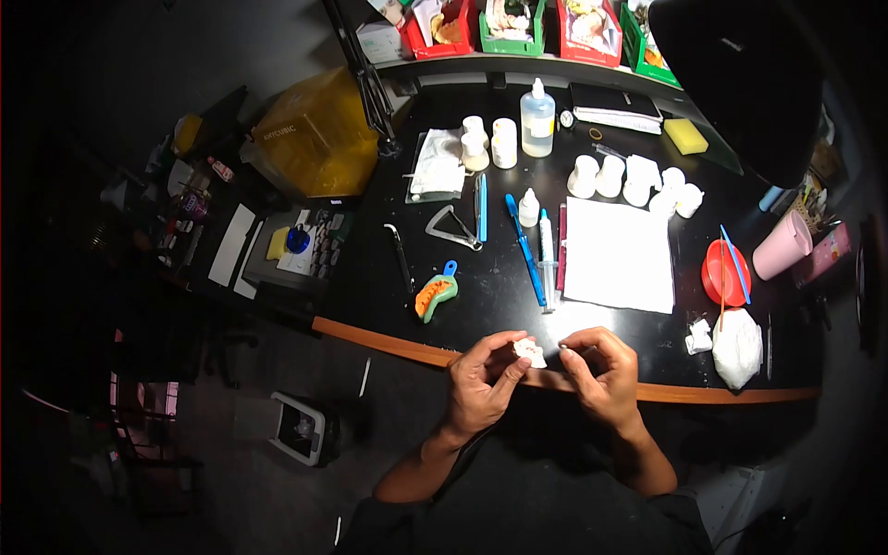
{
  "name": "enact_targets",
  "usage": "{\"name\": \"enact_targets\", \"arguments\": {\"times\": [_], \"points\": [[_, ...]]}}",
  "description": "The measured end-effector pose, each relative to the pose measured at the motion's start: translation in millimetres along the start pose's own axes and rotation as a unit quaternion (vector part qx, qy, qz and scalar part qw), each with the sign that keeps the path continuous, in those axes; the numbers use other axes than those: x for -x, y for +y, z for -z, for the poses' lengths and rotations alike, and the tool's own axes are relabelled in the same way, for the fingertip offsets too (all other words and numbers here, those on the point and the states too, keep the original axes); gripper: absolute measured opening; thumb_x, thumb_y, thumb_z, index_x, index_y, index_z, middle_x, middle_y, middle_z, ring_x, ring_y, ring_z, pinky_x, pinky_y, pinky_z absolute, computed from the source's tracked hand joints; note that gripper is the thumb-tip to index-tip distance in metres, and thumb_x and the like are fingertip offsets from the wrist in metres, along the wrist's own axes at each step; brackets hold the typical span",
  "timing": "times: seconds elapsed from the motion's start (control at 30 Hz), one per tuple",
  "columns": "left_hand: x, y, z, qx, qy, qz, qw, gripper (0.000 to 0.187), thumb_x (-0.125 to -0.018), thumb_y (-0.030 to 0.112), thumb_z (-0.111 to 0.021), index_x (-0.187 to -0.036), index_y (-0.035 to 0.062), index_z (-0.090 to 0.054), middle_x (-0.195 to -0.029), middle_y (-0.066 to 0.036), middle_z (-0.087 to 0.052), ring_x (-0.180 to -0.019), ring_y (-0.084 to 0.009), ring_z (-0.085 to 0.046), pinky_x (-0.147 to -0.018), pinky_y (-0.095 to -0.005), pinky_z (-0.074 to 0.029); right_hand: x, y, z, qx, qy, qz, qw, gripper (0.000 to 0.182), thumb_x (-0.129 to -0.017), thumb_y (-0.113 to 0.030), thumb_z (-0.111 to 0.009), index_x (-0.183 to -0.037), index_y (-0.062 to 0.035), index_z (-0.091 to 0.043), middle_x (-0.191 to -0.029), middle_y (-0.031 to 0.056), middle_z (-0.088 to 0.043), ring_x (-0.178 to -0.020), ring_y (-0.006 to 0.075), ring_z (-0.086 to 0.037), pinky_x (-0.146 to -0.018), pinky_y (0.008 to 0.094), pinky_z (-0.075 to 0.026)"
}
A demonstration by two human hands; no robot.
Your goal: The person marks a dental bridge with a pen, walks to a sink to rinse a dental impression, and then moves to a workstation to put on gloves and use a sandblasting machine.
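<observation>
At the front edge of the desk, my left hand (478,387) is closed around a small white plaster dental model (530,352), held between thumb and fingers. Just to its right, the thumb and forefinger of my right hand (606,381) are pinched together. A tiny speck shows at those fingertips, too small to name, and it is apart from the model. On the desk beyond my left hand lies a dental impression tray (435,294) with green and orange material and a blue handle. A syringe (547,264) and a blue pen (525,250) lie ahead of my hands.
A white paper pad (618,254) lies right of the syringe. Metal calipers (453,229) and a dark hand tool (400,257) are at left. Farther right stand a red bowl (713,282), a pink cup (782,246) and a white bundle (738,350). A clear bottle (537,120) stands behind.
</observation>
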State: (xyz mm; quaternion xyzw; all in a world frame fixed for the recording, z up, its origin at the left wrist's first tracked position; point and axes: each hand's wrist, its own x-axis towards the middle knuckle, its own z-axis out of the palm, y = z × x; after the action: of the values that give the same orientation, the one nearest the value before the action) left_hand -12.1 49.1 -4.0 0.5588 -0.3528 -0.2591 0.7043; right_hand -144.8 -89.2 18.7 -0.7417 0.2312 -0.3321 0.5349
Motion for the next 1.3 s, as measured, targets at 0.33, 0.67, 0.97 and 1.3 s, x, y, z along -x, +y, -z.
{"name": "enact_targets", "arguments": {"times": [0.33,0.67,0.97,1.3], "points": [[-121.8,61.3,67.8,-0.133,0.029,-0.130,0.982,0.020,-0.092,-0.004,-0.065,-0.111,-0.0047,-0.060,-0.099,-0.009,-0.070,-0.091,-0.0127,-0.068,-0.079,-0.0251,-0.055,18.6,18.7,37.2,0.099,0.095,0.080,0.987,0.009,-0.072,0.005,-0.071,-0.076,0.0002,-0.064,-0.070,0.0106,-0.065,-0.060,0.0195,-0.065,-0.057,0.0282,-0.050],[-431.5,85.4,88.6,-0.073,0.148,-0.189,0.968,0.022,-0.090,-0.007,-0.066,-0.110,-0.0071,-0.059,-0.105,-0.016,-0.068,-0.092,-0.0218,-0.069,-0.084,-0.0332,-0.061,17.6,22.8,21.8,0.233,0.157,0.254,0.926,0.016,-0.065,0.003,-0.069,-0.078,-0.0019,-0.063,-0.070,0.0101,-0.062,-0.055,0.0253,-0.058,-0.050,0.0335,-0.046],[-527.1,64.2,92.5,-0.245,0.218,-0.144,0.934,0.021,-0.082,-0.008,-0.069,-0.102,-0.0037,-0.069,-0.091,-0.016,-0.072,-0.084,-0.0200,-0.073,-0.069,-0.0332,-0.064,13.6,18.9,21.2,0.235,0.190,0.284,0.910,0.016,-0.065,0.004,-0.068,-0.079,-0.0013,-0.062,-0.071,0.0100,-0.063,-0.056,0.0240,-0.057,-0.051,0.0326,-0.046],[-444.6,132.5,99.7,-0.624,0.112,-0.295,0.715,0.029,-0.077,0.020,-0.081,-0.099,0.0016,-0.075,-0.086,-0.017,-0.075,-0.080,-0.0318,-0.073,-0.077,-0.0363,-0.057,11.1,26.6,16.3,0.246,0.155,0.273,0.917,0.018,-0.067,0.008,-0.068,-0.083,0.0011,-0.064,-0.076,0.0125,-0.064,-0.060,0.0256,-0.059,-0.053,0.0333,-0.047]]}}
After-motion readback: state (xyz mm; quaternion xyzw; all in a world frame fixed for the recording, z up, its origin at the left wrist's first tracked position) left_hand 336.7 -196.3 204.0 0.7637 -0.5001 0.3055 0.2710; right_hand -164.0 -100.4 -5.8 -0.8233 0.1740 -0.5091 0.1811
